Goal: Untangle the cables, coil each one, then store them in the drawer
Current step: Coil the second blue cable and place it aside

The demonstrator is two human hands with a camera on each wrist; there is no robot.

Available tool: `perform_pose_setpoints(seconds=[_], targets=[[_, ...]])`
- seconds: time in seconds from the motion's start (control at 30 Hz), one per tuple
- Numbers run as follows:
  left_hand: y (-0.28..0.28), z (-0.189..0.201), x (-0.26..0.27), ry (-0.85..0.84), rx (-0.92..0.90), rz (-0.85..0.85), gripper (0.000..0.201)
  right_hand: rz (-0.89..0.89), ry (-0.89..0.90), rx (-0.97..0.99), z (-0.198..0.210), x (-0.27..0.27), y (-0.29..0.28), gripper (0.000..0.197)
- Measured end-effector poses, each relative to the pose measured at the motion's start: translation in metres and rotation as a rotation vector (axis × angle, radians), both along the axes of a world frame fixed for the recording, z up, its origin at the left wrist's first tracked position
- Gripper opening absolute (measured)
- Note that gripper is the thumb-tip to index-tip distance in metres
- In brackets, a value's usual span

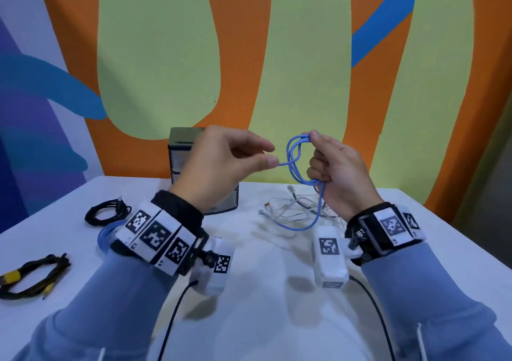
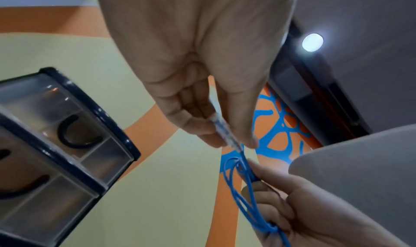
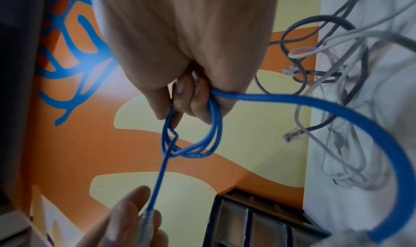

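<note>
Right hand [image 1: 339, 172] gripping blue cable [image 1: 295, 164] coil, left hand [image 1: 221, 164] pinching its end, above table [image 1: 263, 291].

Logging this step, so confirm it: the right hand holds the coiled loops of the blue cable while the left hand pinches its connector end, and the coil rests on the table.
Not quite. The blue cable coil is held up in the air, not resting on the table, as the head view shows. The right hand does hold the loops, and the left hand pinches the connector end.

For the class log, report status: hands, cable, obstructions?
Left hand pinches blue cable's clear plug end. Right hand grips the thin blue cable coil, tail trailing to table. Tangled white and grey cables wait beneath.
</note>
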State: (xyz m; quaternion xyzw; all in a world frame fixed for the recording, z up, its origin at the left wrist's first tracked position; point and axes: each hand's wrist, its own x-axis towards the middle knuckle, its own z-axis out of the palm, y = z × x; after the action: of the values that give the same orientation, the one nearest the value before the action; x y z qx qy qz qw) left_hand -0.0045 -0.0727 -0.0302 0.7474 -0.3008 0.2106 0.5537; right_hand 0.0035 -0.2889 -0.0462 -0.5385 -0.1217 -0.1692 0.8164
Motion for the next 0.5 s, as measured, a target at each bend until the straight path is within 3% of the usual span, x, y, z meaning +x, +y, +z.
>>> perform_pose_setpoints(seconds=[0.1, 0.23, 0.37, 0.5], targets=[[0.000, -0.004, 0.002, -0.003, 0.220, 0.033, 0.020, -0.021, 0.005, -0.026, 0.001, -0.001, -0.001, 0.021], [0.003, -0.004, 0.004, -0.188, 0.442, 0.299, 0.008, -0.031, 0.022, -0.044, 0.004, -0.003, -0.004, 0.020], [-0.002, -0.010, 0.010, -0.322, 0.420, 0.482, 0.006, 0.063, 0.057, 0.086, 0.007, -0.007, 0.006, 0.018], [-0.015, -0.019, 0.012, -0.139, 0.272, 0.391, 0.010, 0.194, 0.067, 0.183, 0.004, -0.007, 0.026, 0.020]])
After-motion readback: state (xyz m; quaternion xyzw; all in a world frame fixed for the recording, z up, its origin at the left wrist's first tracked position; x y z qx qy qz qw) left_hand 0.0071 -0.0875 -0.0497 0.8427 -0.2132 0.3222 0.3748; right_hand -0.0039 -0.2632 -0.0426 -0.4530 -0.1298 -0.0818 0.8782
